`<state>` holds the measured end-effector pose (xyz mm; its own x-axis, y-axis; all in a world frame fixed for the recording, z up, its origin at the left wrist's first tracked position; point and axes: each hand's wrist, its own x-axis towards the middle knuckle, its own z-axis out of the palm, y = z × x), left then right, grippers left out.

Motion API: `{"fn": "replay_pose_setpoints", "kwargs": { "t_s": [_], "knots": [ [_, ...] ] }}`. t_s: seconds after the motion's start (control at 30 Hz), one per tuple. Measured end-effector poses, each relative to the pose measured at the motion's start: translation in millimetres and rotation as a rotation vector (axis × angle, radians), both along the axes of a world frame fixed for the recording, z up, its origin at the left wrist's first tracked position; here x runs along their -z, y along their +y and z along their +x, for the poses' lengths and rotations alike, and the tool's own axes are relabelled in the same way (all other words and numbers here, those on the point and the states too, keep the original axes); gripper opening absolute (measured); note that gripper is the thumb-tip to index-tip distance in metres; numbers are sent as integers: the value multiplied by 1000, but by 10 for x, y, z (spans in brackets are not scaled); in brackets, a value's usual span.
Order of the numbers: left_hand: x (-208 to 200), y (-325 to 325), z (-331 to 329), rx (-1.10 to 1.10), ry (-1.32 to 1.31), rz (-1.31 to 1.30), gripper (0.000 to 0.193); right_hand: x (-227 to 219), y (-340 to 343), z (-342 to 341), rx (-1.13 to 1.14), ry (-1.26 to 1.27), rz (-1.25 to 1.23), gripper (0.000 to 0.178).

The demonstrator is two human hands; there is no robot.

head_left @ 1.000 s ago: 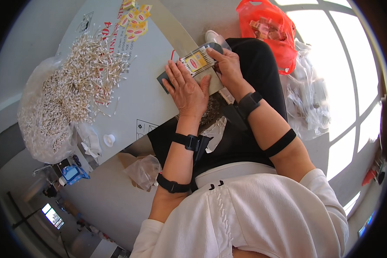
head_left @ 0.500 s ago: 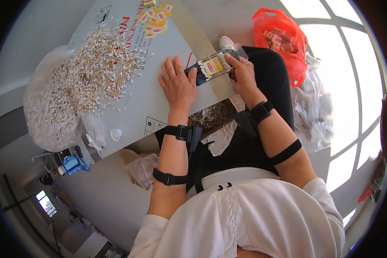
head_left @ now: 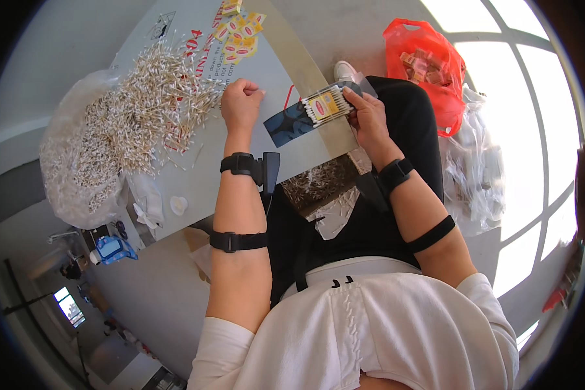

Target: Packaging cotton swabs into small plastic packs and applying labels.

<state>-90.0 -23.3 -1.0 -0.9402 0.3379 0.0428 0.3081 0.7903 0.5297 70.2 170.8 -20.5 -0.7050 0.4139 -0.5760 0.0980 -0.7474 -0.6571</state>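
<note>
My right hand [head_left: 370,117] grips a pack of cotton swabs [head_left: 313,112] at the table's right edge. Its white-tipped swabs lie in a row, with a yellow card [head_left: 324,106] on top and clear plastic about them. Beneath the pack's left end, a dark blue-black strip [head_left: 286,128] lies flat on the table. My left hand [head_left: 240,107] hovers by the right side of a big heap of loose cotton swabs [head_left: 156,97]. Its fingers are curled in, and whatever they may hold is hidden.
Yellow cards [head_left: 240,40] lie scattered at the table's far side. A clear plastic bag [head_left: 62,169] sits round the heap's left. On the floor to the right stand a red bag [head_left: 396,42] with small packs and clear plastic bags [head_left: 474,169]. An open compartment [head_left: 322,182] holds more swabs.
My left hand has lifted off the dark strip and moved left toward the heap, its spread fingers curling in. The right hand keeps its grip on the pack, almost unmoved.
</note>
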Motion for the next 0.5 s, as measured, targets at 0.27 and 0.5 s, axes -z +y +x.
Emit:
{"fn": "replay_pose_setpoints", "kwargs": {
  "t_s": [0.27,0.5],
  "knots": [
    [-77,86,-189,-130,-195,-76,15,22,13,-9,-4,-16,-5,14],
    [-140,102,-130,-70,-169,-94,16,22,33,-2,-8,-2,4,16]
  ]
}}
